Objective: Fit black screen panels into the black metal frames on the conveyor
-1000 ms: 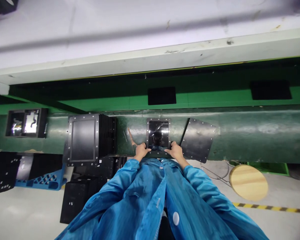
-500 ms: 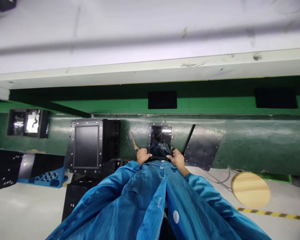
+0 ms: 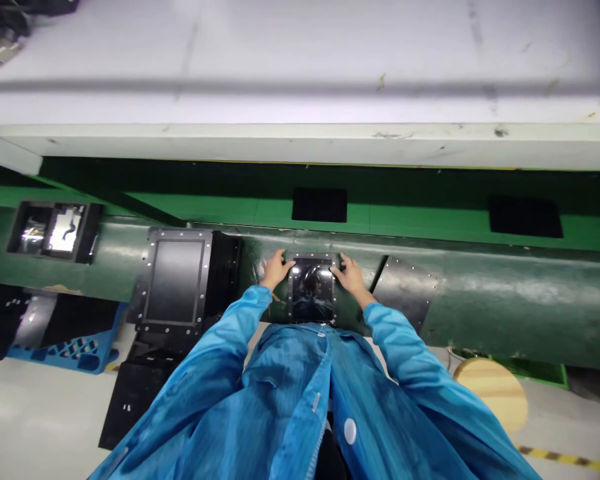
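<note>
A long green bench (image 3: pixel 510 300) runs under a white shelf (image 3: pixel 300 60), whose far and side edges the view cuts off. The framed panel (image 3: pixel 313 290) lies on the bench before the blue jacket (image 3: pixel 300 393); reflections on its glossy dark window mask whatever is beneath, and its near edge comes so close to the jacket that contact is hard to judge.

At the panel's far left corner is the left hand (image 3: pixel 276 270), at its far right corner the right hand (image 3: pixel 349 275). Both have fingers spread and thumbs held away from them, the thumb tips over the frame; whether they press on it or hover, I cannot tell.

Left of the panel stands a black stack (image 3: pixel 177 280), partly behind the left sleeve (image 3: pixel 225 347); farther left is an open black box (image 3: pixel 55 230), its shiny contents unclear. Right of the panel, a black sheet (image 3: pixel 405 290) lies askew, its near end partly covered by the right sleeve (image 3: pixel 410 347), which also hides part of a round wooden stool top (image 3: pixel 497 393) beyond. Far up and left of the panel, dark clutter (image 3: pixel 3 30) is cropped and unreadable.
</note>
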`<act>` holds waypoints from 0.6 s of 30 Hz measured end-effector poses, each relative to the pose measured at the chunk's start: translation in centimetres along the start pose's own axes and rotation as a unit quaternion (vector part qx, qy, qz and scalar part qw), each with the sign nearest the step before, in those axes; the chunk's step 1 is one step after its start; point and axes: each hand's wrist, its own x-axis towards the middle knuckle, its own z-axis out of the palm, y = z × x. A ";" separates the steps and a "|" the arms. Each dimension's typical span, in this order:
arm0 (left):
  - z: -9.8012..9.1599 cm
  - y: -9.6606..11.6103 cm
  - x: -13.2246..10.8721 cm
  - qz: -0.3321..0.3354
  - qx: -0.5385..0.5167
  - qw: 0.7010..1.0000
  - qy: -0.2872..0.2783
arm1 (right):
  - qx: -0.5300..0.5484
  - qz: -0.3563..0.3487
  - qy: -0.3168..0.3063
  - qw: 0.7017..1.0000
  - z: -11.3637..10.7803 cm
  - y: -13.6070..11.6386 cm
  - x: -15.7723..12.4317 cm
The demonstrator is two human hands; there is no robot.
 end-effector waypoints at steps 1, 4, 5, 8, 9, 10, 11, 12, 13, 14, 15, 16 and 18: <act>-0.1 0.7 1.8 0.009 -0.007 1.000 -0.019 | -0.011 -0.017 -0.006 1.000 -0.3 -0.8 2.0; 0.1 2.2 4.9 0.015 -0.006 0.997 -0.073 | -0.057 -0.051 -0.042 0.996 -0.8 -2.2 6.0; 0.4 2.3 5.2 0.013 -0.004 0.997 -0.072 | -0.069 -0.054 -0.055 0.995 -0.9 -2.3 6.6; 1.2 2.3 5.0 -0.018 -0.012 0.998 -0.051 | -0.075 -0.056 -0.080 0.992 -0.8 -1.8 7.1; 1.3 2.3 4.9 -0.032 -0.020 0.998 -0.049 | -0.068 -0.060 -0.086 0.992 -0.7 -1.5 7.1; 1.5 2.3 4.8 -0.044 -0.030 0.997 -0.051 | -0.058 -0.065 -0.089 0.992 -0.6 -1.2 7.1; 1.6 2.3 4.8 -0.053 -0.043 0.996 -0.055 | -0.048 -0.070 -0.092 0.992 -0.5 -0.9 7.1; 1.7 2.3 4.9 -0.060 -0.056 0.995 -0.057 | -0.040 -0.074 -0.091 0.992 -0.4 -0.6 7.2; 1.7 2.4 5.2 -0.064 -0.069 0.994 -0.055 | -0.033 -0.075 -0.088 0.993 -0.2 -0.4 7.3; 1.8 2.5 5.6 -0.067 -0.080 0.993 -0.052 | -0.029 -0.073 -0.081 0.994 -0.1 -0.1 7.5; 1.8 2.7 5.9 -0.071 -0.089 0.992 -0.047 | -0.027 -0.071 -0.068 0.995 0.1 0.0 7.7; 1.7 2.9 6.2 -0.077 -0.094 0.992 -0.043 | -0.026 -0.071 -0.059 0.995 0.2 -0.1 7.9; 1.5 3.7 6.2 -0.087 -0.096 0.991 -0.036 | -0.028 -0.071 -0.038 0.996 0.3 -0.6 7.9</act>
